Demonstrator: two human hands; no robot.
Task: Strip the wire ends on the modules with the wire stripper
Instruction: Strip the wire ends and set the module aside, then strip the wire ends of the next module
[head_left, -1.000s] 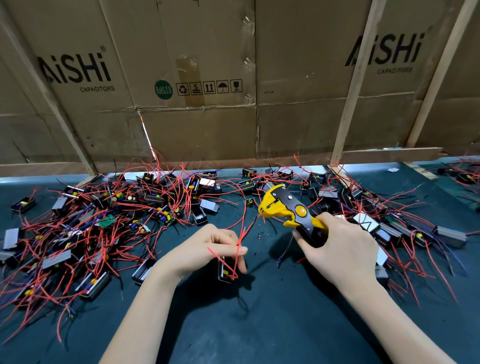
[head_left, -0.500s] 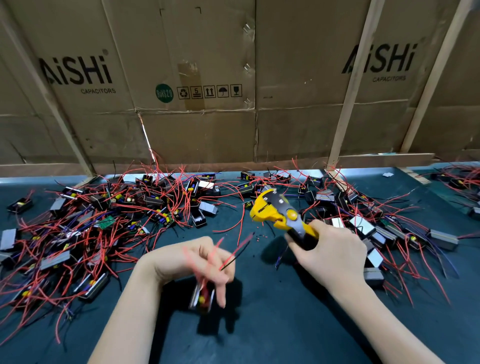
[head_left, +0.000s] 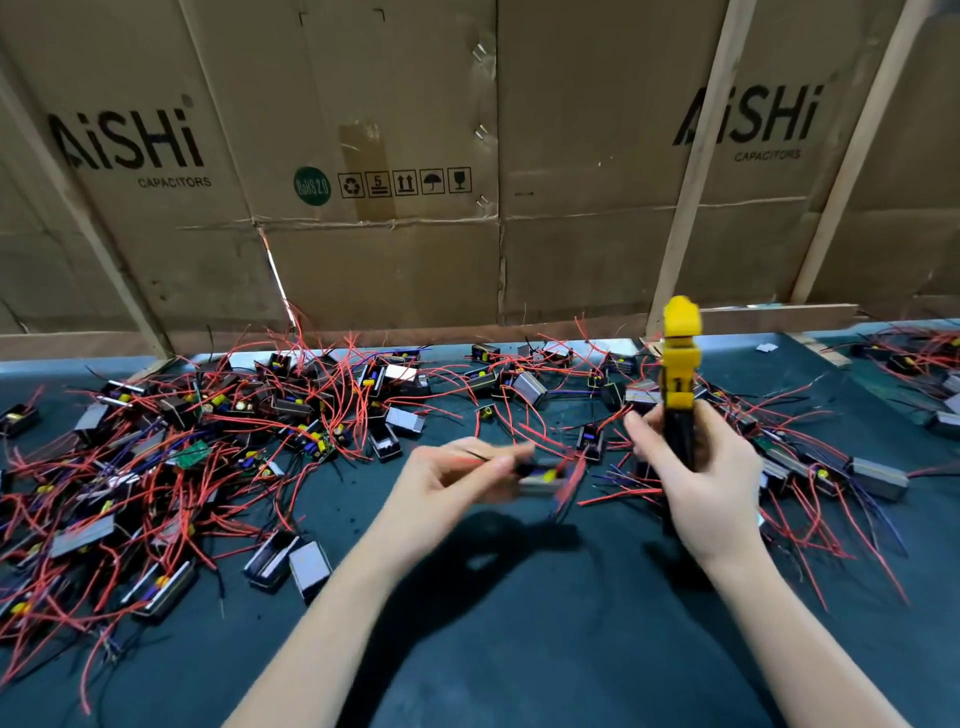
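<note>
1 module (head_left: 545, 475) now swings rightward in the left hand (head_left: 447, 478), pinched. The right hand (head_left: 711, 483) has tipped the stripper (head_left: 679, 358) upright, gripping it. That module looks finished.

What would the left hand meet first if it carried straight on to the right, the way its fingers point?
Probably the right hand gripping the wire stripper; the left hand already holds a blurred module, and depth is unclear.
</note>
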